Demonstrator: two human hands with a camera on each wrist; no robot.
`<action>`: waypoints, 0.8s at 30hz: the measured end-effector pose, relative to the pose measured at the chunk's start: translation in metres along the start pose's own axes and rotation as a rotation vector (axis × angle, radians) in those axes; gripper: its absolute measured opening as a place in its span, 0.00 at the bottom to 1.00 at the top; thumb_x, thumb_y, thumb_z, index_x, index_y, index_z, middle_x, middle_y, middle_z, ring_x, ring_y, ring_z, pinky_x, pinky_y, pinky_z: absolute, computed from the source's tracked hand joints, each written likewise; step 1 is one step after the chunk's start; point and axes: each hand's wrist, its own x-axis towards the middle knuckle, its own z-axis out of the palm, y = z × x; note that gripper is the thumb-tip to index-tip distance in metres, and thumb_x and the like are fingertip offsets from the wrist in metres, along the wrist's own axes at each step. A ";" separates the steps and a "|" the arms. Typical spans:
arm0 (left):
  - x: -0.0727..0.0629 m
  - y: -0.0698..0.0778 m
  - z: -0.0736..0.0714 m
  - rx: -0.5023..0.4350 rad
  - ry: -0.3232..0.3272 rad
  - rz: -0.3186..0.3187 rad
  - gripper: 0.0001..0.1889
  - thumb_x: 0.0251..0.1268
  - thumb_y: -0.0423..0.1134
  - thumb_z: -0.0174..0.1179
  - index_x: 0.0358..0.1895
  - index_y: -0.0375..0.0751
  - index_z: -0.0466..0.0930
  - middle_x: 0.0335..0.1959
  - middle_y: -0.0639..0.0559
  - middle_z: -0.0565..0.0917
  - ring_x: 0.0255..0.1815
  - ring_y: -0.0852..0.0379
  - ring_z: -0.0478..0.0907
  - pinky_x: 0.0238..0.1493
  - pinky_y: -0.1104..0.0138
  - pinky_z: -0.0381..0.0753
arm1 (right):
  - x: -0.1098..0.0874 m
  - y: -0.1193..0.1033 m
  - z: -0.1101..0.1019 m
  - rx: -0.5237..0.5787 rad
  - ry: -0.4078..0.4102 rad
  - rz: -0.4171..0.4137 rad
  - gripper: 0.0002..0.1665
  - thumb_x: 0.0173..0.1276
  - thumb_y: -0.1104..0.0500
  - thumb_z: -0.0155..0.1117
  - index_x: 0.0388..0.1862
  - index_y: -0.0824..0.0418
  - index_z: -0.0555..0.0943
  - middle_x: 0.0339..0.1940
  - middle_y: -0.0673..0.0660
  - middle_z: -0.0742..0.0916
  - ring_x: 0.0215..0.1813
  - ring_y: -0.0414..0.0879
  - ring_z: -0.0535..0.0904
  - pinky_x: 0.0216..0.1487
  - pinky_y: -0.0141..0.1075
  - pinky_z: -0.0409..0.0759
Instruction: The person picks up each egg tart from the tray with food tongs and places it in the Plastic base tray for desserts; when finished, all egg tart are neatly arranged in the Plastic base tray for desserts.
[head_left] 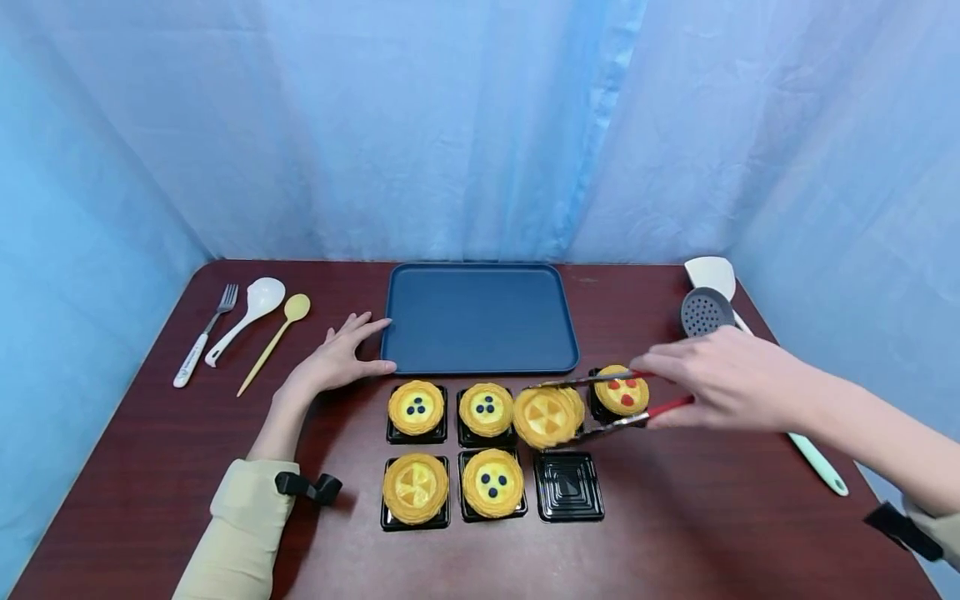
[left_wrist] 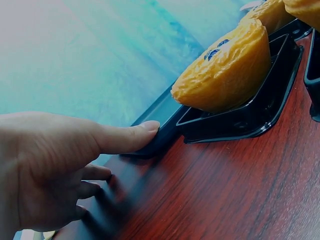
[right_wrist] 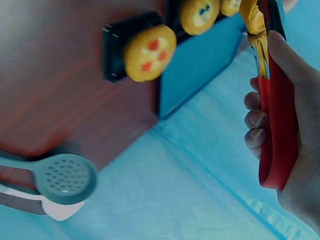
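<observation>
My right hand [head_left: 723,379] grips red-handled tongs [right_wrist: 281,125]. Between the tong arms is a tart with yellow wedges on top [head_left: 549,417], raised over the row of tarts. Below it sits a black square holder [head_left: 568,487], its stepped floor showing. With fingers spread, my left hand [head_left: 347,354] is at the left edge of the blue tray [head_left: 480,321]; the thumb tip lies right at its near left corner. A blueberry-topped tart [left_wrist: 225,75] in its holder is close to that thumb. A tart with red pieces [head_left: 622,392] stands behind the tongs.
Several more tarts [head_left: 492,483] sit in black holders in two rows before the tray. At the left lie a fork [head_left: 206,337], a white ladle [head_left: 255,308] and a yellow spoon [head_left: 285,329]. A slotted skimmer [head_left: 705,312] and a white turner [head_left: 711,273] lie at the right.
</observation>
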 end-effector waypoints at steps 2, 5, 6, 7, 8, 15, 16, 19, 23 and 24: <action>0.000 0.000 0.000 -0.001 -0.001 0.002 0.44 0.70 0.51 0.66 0.83 0.44 0.55 0.86 0.33 0.44 0.87 0.32 0.32 0.81 0.33 0.28 | -0.011 -0.004 0.003 0.009 0.002 -0.006 0.34 0.53 0.33 0.79 0.51 0.52 0.85 0.39 0.37 0.88 0.30 0.28 0.80 0.23 0.21 0.66; 0.000 0.000 0.000 -0.001 0.000 0.005 0.44 0.70 0.51 0.66 0.83 0.44 0.55 0.86 0.33 0.44 0.87 0.32 0.32 0.82 0.33 0.28 | -0.024 -0.009 0.006 0.026 0.003 -0.011 0.33 0.55 0.32 0.77 0.51 0.52 0.85 0.37 0.36 0.87 0.28 0.25 0.76 0.23 0.21 0.66; 0.000 0.000 0.000 -0.001 0.000 0.004 0.44 0.70 0.51 0.66 0.83 0.44 0.55 0.86 0.33 0.44 0.87 0.32 0.32 0.82 0.33 0.29 | -0.027 -0.010 0.007 0.027 0.003 -0.013 0.33 0.56 0.31 0.77 0.51 0.52 0.85 0.37 0.36 0.86 0.28 0.24 0.74 0.23 0.21 0.65; 0.000 0.000 0.000 0.002 -0.001 0.003 0.44 0.70 0.51 0.66 0.83 0.45 0.55 0.86 0.33 0.44 0.87 0.32 0.32 0.82 0.33 0.29 | -0.030 -0.011 0.008 0.029 0.003 -0.016 0.33 0.56 0.31 0.76 0.51 0.51 0.85 0.36 0.36 0.86 0.28 0.24 0.74 0.23 0.21 0.65; -0.001 0.000 0.000 0.004 -0.002 0.001 0.44 0.70 0.52 0.66 0.83 0.45 0.55 0.86 0.33 0.44 0.87 0.32 0.32 0.82 0.33 0.29 | -0.033 -0.012 0.009 0.033 0.001 -0.018 0.33 0.56 0.31 0.76 0.50 0.51 0.85 0.37 0.35 0.86 0.28 0.23 0.74 0.23 0.21 0.66; -0.004 0.000 -0.002 -0.004 0.001 -0.001 0.44 0.70 0.51 0.66 0.83 0.44 0.55 0.86 0.33 0.43 0.87 0.32 0.31 0.81 0.32 0.28 | -0.045 -0.018 0.020 0.059 -0.005 -0.030 0.32 0.55 0.31 0.77 0.49 0.49 0.85 0.38 0.35 0.86 0.29 0.22 0.74 0.25 0.20 0.67; -0.004 0.001 -0.002 -0.006 0.000 -0.001 0.44 0.70 0.51 0.66 0.83 0.45 0.55 0.86 0.33 0.43 0.87 0.33 0.31 0.81 0.32 0.28 | -0.046 -0.018 0.021 0.069 -0.010 -0.030 0.32 0.55 0.31 0.77 0.50 0.50 0.85 0.38 0.35 0.86 0.29 0.22 0.74 0.24 0.20 0.66; -0.005 0.001 -0.002 -0.003 -0.004 -0.004 0.44 0.70 0.52 0.66 0.83 0.45 0.54 0.86 0.33 0.43 0.87 0.33 0.31 0.81 0.33 0.28 | -0.047 -0.020 0.024 0.089 -0.030 -0.029 0.31 0.56 0.31 0.76 0.50 0.49 0.84 0.38 0.35 0.86 0.28 0.21 0.73 0.24 0.20 0.64; -0.006 0.001 -0.001 0.003 -0.005 -0.006 0.44 0.70 0.52 0.66 0.83 0.45 0.54 0.86 0.33 0.43 0.87 0.33 0.31 0.81 0.33 0.28 | -0.048 -0.021 0.027 0.095 -0.049 -0.033 0.31 0.54 0.34 0.79 0.49 0.50 0.84 0.38 0.37 0.86 0.28 0.22 0.73 0.23 0.20 0.64; -0.006 0.001 -0.001 0.003 -0.004 -0.006 0.44 0.70 0.52 0.66 0.83 0.45 0.55 0.86 0.33 0.43 0.87 0.33 0.31 0.81 0.33 0.28 | -0.048 -0.021 0.028 0.093 -0.051 -0.033 0.31 0.54 0.34 0.79 0.49 0.50 0.84 0.37 0.37 0.86 0.28 0.22 0.73 0.23 0.20 0.64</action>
